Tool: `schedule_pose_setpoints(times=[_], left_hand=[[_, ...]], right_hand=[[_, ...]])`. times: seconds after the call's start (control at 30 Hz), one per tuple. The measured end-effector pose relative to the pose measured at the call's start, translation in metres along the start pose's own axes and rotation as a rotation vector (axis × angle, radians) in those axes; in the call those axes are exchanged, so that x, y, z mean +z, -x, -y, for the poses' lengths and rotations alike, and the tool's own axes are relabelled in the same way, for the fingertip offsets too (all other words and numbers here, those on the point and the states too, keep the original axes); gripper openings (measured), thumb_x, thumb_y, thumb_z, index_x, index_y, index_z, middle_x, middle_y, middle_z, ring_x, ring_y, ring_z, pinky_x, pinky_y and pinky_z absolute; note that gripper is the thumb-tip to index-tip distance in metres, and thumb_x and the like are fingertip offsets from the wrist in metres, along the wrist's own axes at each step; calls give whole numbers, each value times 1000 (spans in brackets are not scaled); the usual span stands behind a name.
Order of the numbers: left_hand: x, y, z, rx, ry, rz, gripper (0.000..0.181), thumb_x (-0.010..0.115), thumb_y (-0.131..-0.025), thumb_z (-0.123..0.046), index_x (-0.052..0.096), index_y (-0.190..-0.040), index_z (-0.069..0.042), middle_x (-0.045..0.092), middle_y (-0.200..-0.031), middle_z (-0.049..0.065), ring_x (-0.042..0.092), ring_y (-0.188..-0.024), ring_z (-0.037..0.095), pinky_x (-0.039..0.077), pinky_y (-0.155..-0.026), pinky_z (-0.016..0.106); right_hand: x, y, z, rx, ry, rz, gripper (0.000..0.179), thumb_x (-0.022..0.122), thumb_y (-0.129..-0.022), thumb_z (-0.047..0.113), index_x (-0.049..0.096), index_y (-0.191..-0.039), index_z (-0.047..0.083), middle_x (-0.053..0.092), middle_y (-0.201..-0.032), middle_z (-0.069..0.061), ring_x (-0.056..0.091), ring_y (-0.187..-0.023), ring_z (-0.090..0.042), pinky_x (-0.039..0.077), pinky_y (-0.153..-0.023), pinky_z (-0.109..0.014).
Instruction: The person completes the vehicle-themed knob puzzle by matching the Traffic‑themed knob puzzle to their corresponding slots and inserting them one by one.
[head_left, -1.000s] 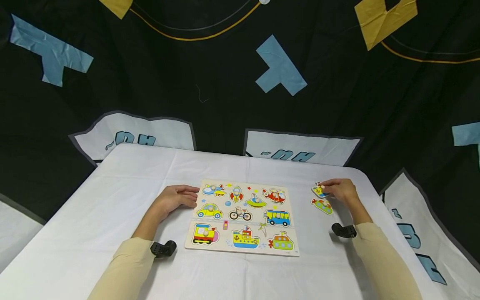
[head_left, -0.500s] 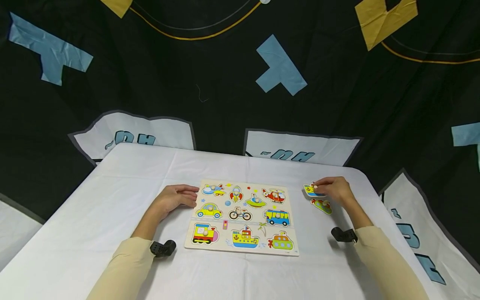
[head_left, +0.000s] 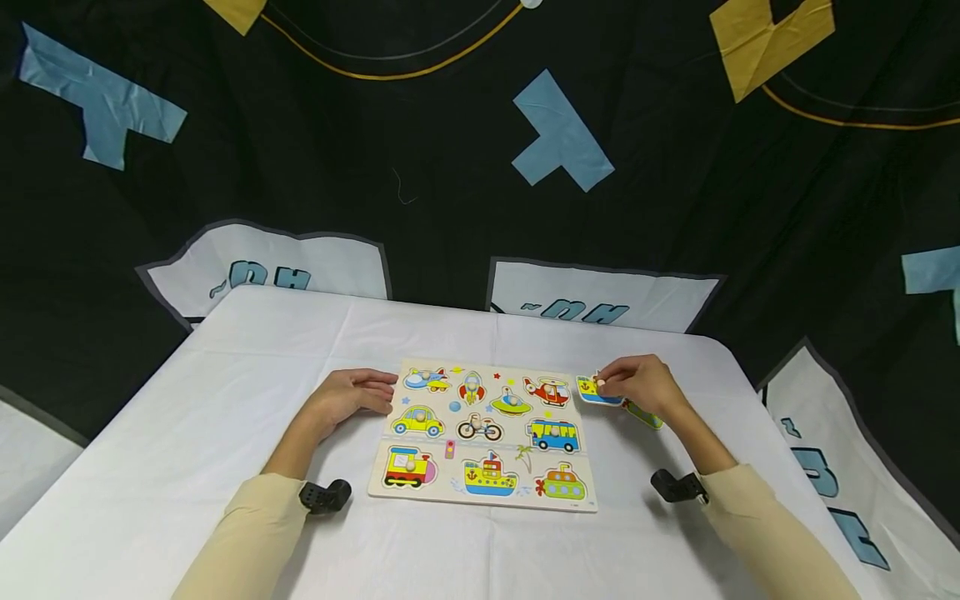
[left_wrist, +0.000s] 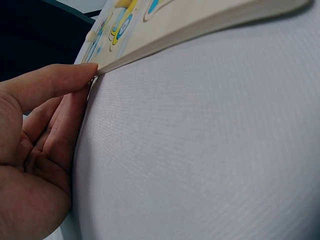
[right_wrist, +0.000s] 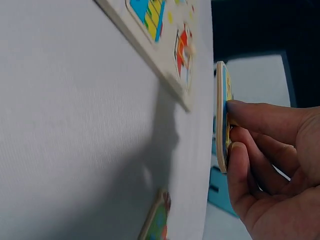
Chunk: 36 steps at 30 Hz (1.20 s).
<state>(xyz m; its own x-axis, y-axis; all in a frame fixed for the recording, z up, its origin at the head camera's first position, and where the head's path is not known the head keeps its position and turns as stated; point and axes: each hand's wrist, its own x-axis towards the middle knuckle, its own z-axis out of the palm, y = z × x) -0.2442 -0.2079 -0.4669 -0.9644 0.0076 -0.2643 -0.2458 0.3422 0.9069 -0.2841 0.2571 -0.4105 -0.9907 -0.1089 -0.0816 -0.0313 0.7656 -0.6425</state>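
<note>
My right hand [head_left: 641, 383] pinches a ship puzzle piece [head_left: 591, 392] by its knob, raised above the table at the board's upper right edge. In the right wrist view the ship piece [right_wrist: 222, 117] is seen edge-on, between thumb and fingers. A green submarine piece [head_left: 647, 415] lies on the cloth, partly hidden under that hand. The wooden peg puzzle board [head_left: 450, 493] lies in the middle; its ship and submarine pictures show no knobs. My left hand [head_left: 347, 402] rests by the board's left edge, a fingertip touching its side in the left wrist view.
A white cloth [head_left: 487, 550] covers the table. Knobbed pieces such as a bus [head_left: 555, 435], a car [head_left: 417, 422] and a train [head_left: 408, 468] sit in the board. A black curtain [head_left: 337, 167] hangs behind the far edge.
My right hand has moved left with the ship piece, from beside the submarine piece to the board's right edge. The left hand and board have stayed in place.
</note>
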Motion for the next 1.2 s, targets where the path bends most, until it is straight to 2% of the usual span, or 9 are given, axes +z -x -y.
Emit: schedule_pose_setpoints(times=[0.33,0.6,0.8,1.2], left_hand=[[0,-1,1,-8,3,-8,57,81,-78,-9,66,-133,-9,76,-113,7,72,-100,15,49,-103,42],[-1,-1,1,3,3,-3,57,82,-78,-9,66,-133,-7,76,-113,8,72,-100,16,49,-102,43],[-1,-1,0,0,3,2,56,82,-79,-10,66,-133,-7,76,-113,8,72,-99,15,52,-99,38],[-1,1,-1,0,10,1,58,82,-78,-10,65,-134,-7,76,-116,9,72,-99,14,52,-98,37]], right_hand=[[24,8,22,-110,-55,88,18,84,-77,12,77,-92,6,69,-77,-3,57,-73,-18,43,-64,-31],[44,17,37,-178,-74,203,17,87,-75,13,75,-87,7,67,-74,0,57,-74,-16,42,-63,-29],[61,24,48,-235,-90,287,16,87,-75,13,74,-84,8,64,-71,0,57,-69,-15,45,-63,-28],[88,35,70,-285,-105,389,13,86,-76,11,75,-82,12,65,-68,4,57,-65,-10,43,-59,-22]])
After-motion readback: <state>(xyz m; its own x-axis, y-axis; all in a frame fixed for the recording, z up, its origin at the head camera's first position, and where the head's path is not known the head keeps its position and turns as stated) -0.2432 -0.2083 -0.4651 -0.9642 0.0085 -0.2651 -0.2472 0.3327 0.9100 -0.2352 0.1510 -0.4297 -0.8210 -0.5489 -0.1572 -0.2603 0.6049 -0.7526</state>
